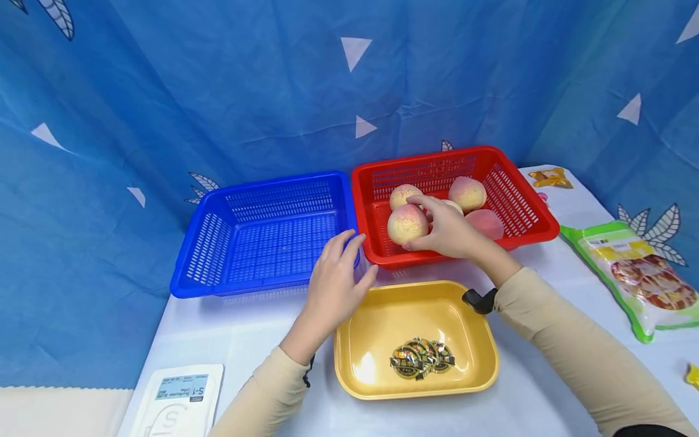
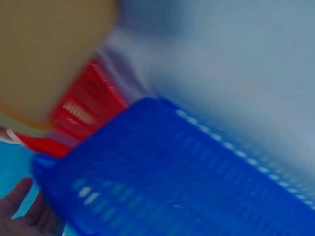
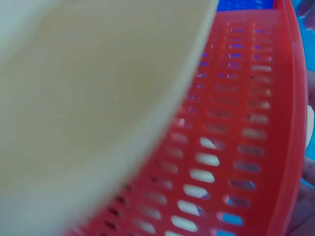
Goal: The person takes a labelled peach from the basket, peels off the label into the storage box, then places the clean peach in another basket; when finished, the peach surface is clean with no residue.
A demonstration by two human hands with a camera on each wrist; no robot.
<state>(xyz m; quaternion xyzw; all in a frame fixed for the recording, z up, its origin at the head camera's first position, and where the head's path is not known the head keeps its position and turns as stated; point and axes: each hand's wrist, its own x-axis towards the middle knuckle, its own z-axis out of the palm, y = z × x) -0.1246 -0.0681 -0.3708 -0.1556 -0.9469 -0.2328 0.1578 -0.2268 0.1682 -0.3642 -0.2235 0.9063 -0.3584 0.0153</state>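
My right hand (image 1: 445,230) holds a pink-and-yellow peach (image 1: 408,224) between thumb and fingers at the front left of the red basket (image 1: 524,206). Several other peaches lie around it in the basket, one of them (image 1: 468,193) at the back right. My left hand (image 1: 337,282) hovers by the front right corner of the blue basket (image 1: 262,283), fingers loosely bent with nothing in them. In the left wrist view, fingertips (image 2: 17,194) show beside the blue basket's rim. The red basket's slotted wall (image 3: 236,108) fills much of the right wrist view.
A yellow tray (image 1: 377,321) with several round black-and-gold stickers (image 1: 420,358) stands in front of the baskets. At the right lie a green-edged food bag (image 1: 633,267) and a small orange packet (image 1: 550,178). A white scale-like box (image 1: 177,400) is at front left.
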